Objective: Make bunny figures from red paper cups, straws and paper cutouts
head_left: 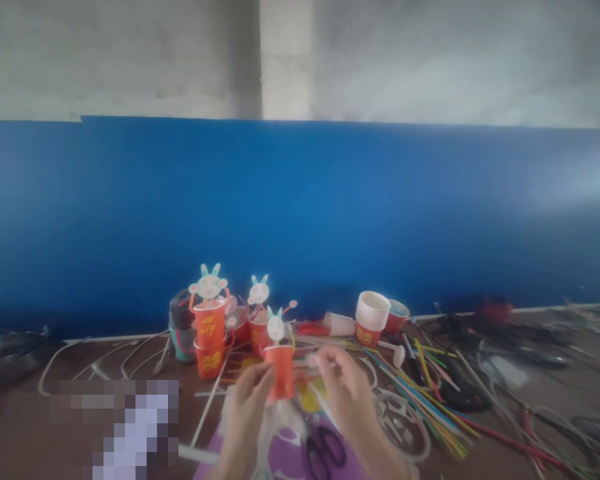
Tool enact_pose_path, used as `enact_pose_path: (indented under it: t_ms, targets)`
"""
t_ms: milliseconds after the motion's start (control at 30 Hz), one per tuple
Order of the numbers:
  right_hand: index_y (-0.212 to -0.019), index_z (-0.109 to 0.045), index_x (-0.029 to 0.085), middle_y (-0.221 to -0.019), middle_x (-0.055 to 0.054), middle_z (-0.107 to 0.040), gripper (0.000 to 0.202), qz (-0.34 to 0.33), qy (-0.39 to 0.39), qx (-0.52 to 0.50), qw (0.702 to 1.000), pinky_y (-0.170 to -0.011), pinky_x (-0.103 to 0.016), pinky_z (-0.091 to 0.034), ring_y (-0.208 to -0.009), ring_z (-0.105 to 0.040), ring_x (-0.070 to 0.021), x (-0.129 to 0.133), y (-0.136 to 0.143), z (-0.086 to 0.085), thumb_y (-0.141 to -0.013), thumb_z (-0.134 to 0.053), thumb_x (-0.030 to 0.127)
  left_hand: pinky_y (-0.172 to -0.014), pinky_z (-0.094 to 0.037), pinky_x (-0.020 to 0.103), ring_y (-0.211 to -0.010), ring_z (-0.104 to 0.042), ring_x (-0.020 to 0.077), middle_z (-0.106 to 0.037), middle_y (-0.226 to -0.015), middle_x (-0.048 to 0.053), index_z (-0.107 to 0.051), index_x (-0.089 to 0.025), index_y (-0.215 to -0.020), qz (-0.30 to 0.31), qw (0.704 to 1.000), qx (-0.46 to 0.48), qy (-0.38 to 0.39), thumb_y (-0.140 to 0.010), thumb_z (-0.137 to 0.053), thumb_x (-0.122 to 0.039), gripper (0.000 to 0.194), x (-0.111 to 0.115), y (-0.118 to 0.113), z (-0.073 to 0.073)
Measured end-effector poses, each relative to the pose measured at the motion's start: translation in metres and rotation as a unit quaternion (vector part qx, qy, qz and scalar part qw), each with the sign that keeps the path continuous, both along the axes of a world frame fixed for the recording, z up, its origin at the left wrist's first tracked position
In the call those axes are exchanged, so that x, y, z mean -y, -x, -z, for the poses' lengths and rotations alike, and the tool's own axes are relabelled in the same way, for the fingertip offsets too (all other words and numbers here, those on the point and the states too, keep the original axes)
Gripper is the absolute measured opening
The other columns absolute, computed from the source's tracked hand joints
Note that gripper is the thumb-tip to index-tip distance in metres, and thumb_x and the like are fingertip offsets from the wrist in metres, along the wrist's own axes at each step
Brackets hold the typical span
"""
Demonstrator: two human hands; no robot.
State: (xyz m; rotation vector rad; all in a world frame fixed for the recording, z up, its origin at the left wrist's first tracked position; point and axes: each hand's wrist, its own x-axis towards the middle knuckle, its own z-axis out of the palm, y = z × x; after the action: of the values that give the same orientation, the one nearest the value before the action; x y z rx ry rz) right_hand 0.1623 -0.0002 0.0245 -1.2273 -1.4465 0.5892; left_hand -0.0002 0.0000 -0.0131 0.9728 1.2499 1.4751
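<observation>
My left hand (247, 410) has thumb and fingers closed on the left side of a red paper cup (281, 373). A white paper rabbit head (276, 327) stands up from that cup's rim. To the right of the cup, my right hand (347, 393) is closed in a pinch, with a small pale round piece (313, 360) at its fingertips; blur hides its detail. Below the hands lie dark-handled scissors (325, 452) on a purple sheet (284, 453). Behind on the left stand another rabbit figure (209, 287) on stacked red cups (210, 357) and a second rabbit (259, 291).
A stack of white-rimmed red cups (373, 319) stands at the back right. Colourful pipe cleaners (425, 400) spread across the right side, near tangled cables (525, 407). A teal and dark case (183, 333) sits at the left. A blue panel (300, 213) closes off the back.
</observation>
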Motion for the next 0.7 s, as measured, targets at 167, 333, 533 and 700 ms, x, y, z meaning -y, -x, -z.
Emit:
enact_pose_path:
  t_ms: [167, 333, 533, 700]
  targets:
    - [-0.079, -0.061, 0.019, -0.074, -0.004, -0.067, 0.027, -0.019, 0.029, 0.02, 0.999, -0.064, -0.027, -0.046, -0.07, -0.061, -0.0197, -0.031, -0.011, -0.01, -0.084, -0.048, 0.042, -0.075, -0.048, 0.029, -0.09, -0.064, 0.0227, -0.069, -0.094, 0.008, -0.063, -0.016, -0.096, -0.104, 0.994, 0.034, -0.021, -0.056, -0.08, -0.045, 0.052, -0.039, 0.014, 0.003]
    - [-0.074, -0.06, 0.018, -0.075, -0.005, -0.066, 0.02, -0.065, 0.019, 0.073, 0.995, -0.07, -0.029, -0.046, -0.074, -0.061, -0.0199, -0.066, -0.004, -0.013, -0.082, -0.049, 0.033, -0.067, -0.046, 0.032, -0.071, -0.065, 0.0231, -0.07, -0.076, 0.008, -0.067, -0.012, -0.078, -0.093, 0.995, 0.032, 0.005, -0.049, -0.083, -0.044, 0.046, -0.071, 0.016, 0.011]
    - [-0.074, -0.06, 0.018, -0.082, -0.005, -0.063, 0.015, -0.09, 0.0, 0.096, 0.991, -0.075, -0.029, -0.046, -0.078, -0.06, -0.0187, -0.076, 0.015, -0.01, -0.082, -0.05, 0.025, -0.068, -0.045, 0.03, -0.073, -0.064, 0.0227, -0.072, -0.077, 0.009, -0.072, -0.012, -0.078, -0.05, 0.997, 0.046, -0.029, -0.049, -0.082, -0.049, 0.048, -0.074, 0.015, 0.016]
    - [-0.075, -0.061, 0.016, -0.085, -0.007, -0.06, 0.016, -0.117, -0.05, 0.129, 0.983, -0.081, -0.033, -0.044, -0.086, -0.057, -0.0208, -0.075, 0.035, -0.001, -0.085, -0.048, 0.019, -0.07, -0.047, 0.029, -0.08, -0.064, 0.023, -0.071, -0.084, 0.008, -0.069, -0.015, -0.082, -0.026, 0.996, 0.069, -0.052, -0.057, -0.079, -0.052, 0.046, -0.059, 0.009, 0.011]
